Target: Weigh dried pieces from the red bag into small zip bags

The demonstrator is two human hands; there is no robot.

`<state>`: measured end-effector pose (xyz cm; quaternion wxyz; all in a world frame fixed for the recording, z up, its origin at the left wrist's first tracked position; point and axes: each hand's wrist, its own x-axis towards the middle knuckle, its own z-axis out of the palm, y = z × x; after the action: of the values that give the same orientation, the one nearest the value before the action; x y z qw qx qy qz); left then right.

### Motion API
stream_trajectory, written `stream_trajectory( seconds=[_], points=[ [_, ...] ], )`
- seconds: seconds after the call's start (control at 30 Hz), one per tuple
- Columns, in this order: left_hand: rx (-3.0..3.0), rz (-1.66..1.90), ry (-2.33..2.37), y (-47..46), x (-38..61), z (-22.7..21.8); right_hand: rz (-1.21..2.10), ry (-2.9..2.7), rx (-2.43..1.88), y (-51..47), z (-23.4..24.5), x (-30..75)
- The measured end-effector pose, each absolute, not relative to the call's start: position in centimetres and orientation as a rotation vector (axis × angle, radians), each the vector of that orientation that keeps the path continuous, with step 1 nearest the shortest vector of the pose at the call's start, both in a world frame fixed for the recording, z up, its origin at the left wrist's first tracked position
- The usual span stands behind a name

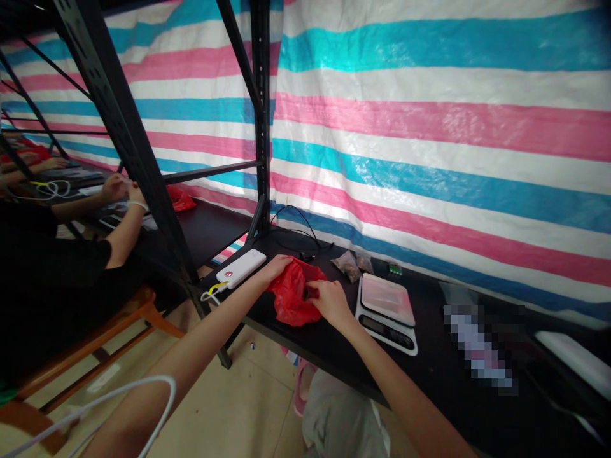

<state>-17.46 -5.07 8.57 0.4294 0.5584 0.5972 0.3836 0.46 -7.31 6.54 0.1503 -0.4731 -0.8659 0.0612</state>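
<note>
Head view: both hands work a red bag (pixel 291 298) lying on the black table (pixel 429 375) near its front edge. The left hand (pixel 275 265) pinches the bag's far rim; the right hand (pixel 329 300) has its fingers curled into the mouth, gripping plastic. The bag looks only part opened, and nothing shows on the scale (pixel 386 304) just right of it (its tray bare). Two small packets (pixel 353 264) lie behind, a power bank (pixel 241 268) to the left. A co-worker's arm (pixel 125 222) is well apart.

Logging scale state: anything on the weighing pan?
Empty: the scale pan is bare; both hands hold the red bag beside it.
</note>
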Motion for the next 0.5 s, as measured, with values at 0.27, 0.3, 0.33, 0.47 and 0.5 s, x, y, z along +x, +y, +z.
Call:
stream_trajectory(
  seconds=[0.27, 0.3, 0.33, 0.47, 0.5],
  points=[
    [1.945, 0.601, 1.980, -5.1, -20.6, 10.5, 0.695, -2.070, -1.075, -6.8, 3.8, 1.3],
    [2.025, 0.506, 2.067, -5.3, -20.7, 10.8, 0.724, -2.034, -1.026, -6.7, 3.9, 1.5],
    [2.066, 0.446, 2.141, -5.4, -20.6, 11.0, 0.746, -1.995, -0.980, -6.6, 4.0, 1.9],
    [2.264, 0.535, 2.266, -6.4, -18.4, 12.0, 0.757, -1.853, -0.908, -6.5, 6.1, 4.8],
    [2.357, 0.602, 2.244, -6.7, -17.3, 12.2, 0.745, -1.835, -0.927, -6.5, 6.8, 6.0]
  ],
)
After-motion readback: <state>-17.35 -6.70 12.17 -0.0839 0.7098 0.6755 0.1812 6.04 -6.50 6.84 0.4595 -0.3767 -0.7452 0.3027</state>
